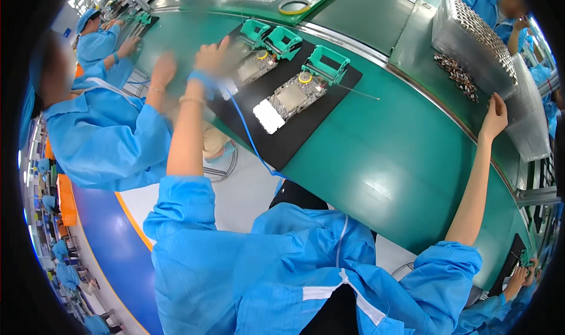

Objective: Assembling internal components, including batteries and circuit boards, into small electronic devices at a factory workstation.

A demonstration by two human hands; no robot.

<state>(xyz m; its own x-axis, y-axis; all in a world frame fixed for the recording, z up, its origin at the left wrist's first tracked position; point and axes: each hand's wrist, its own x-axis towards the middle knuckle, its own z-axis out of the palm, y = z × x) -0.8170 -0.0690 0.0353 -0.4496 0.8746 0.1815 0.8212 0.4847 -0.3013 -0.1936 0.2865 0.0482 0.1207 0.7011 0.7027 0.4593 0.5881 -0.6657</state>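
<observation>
My left hand (212, 59), with a blue wrist strap (203, 80), is over the left part of a black mat, beside a circuit board (256, 69); its fingers are smeared. Green clamp fixtures (282, 42) stand behind that board. A second circuit board (291, 98), with a white end and a round yellow piece, lies at the mat's middle against another green fixture (327, 64). Far to the right, my right hand (495, 120) has its fingers drawn together near a heap of small metal parts (456, 77) and a stack of clear trays (471, 37); what they hold is hidden.
The black mat (288, 149) lies on a green bench (376, 170). A blue cord (250, 136) runs from my left wrist past the mat's near edge. A yellow tape ring (294, 6) is at the back. A co-worker (106, 132) sits close on my left; others work beyond.
</observation>
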